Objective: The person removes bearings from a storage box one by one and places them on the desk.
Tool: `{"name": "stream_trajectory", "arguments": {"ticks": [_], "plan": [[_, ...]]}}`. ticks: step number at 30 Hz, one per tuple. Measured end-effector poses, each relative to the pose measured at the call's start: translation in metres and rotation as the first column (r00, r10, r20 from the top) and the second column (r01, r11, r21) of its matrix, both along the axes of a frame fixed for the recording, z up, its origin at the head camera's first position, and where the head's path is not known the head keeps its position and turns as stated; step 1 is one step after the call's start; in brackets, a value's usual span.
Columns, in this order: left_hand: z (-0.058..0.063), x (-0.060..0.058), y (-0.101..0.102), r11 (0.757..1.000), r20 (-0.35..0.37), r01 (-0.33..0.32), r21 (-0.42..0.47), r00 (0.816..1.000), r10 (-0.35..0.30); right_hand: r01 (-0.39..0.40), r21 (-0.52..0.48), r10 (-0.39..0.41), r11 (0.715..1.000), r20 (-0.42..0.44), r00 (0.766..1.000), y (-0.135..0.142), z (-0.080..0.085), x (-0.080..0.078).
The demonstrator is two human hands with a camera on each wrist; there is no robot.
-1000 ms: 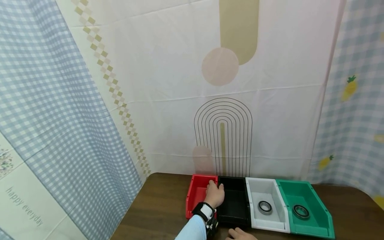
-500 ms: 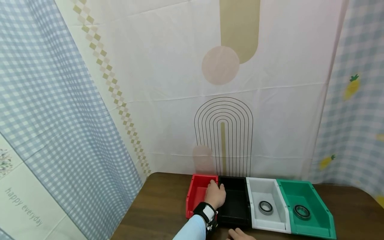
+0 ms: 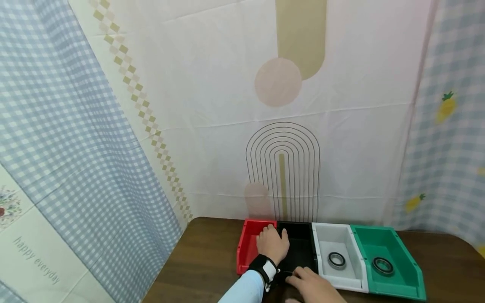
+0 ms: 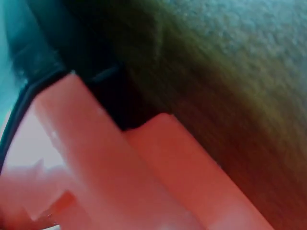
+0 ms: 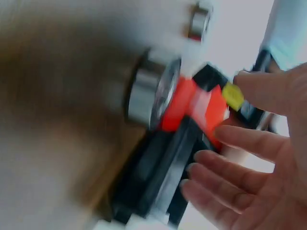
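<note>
My left hand lies over the shared edge of the red bin and the black bin. Its fingers extend forward and its thumb is spread toward the black bin. Red plastic walls fill much of the left wrist view, where no fingers show. My right hand is at the black bin's near edge. In the right wrist view, its extended fingers hold nothing. A metal ring bearing stands near the bins there, blurred, and a smaller-looking ring lies farther off.
To the right stand a white bin with a ball bearing and a green bin with another bearing. The bins sit side by side on a brown wooden table. A patterned cloth hangs behind.
My left hand has shifted slightly right, its thumb now spread wider. My right hand has come farther into the head view, moving forward at the black bin's near edge.
</note>
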State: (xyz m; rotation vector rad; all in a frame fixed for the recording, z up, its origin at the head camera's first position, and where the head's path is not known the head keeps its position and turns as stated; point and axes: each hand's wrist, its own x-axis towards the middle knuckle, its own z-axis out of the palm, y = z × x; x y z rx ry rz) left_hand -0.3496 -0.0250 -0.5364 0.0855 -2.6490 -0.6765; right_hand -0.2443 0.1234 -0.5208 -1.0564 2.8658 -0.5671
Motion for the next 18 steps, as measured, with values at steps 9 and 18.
{"name": "stream_trajectory", "arguments": {"ticks": [9, 18], "plan": [[0.011, 0.027, 0.001, 0.983, -0.063, 0.147, 0.108, 0.988, -0.141, 0.256, -0.151, -0.289, 0.955, -0.275, 0.917, 0.044, 0.021, -0.006], [0.031, 0.079, -0.01, 0.915, -0.028, 0.399, 0.06, 0.917, -0.398, 0.395, -0.195, -0.439, 0.898, -0.316, 0.841, 0.081, 0.027, -0.004]]}}
